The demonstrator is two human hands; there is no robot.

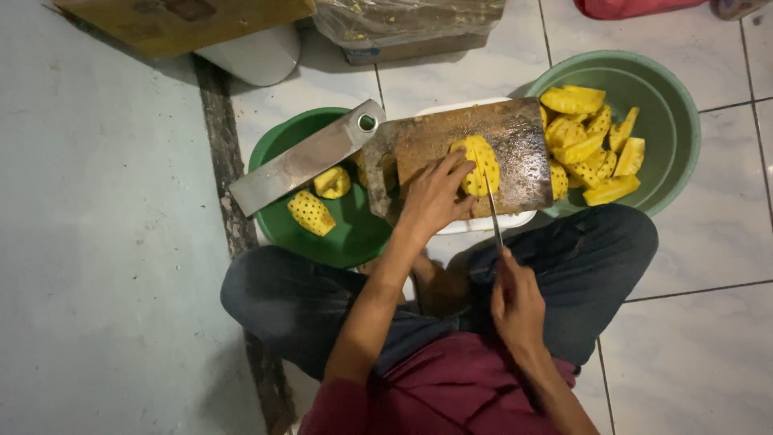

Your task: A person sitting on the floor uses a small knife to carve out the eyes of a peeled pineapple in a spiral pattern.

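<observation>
A peeled yellow pineapple piece (483,163) lies on a wet wooden cutting board (515,133). My left hand (432,196) presses on its left side and holds it steady. In my right hand (515,300) is a thin knife (493,216) whose blade points up into the pineapple piece from its near edge. The board rests on a white tray between two bowls.
A dark green bowl (354,234) at left holds two pineapple pieces, with a large cleaver (306,158) lying across its rim. A light green bowl (672,121) at right holds several cut wedges. Cardboard boxes and a plastic bag stand at the back. I sit cross-legged on white tiles.
</observation>
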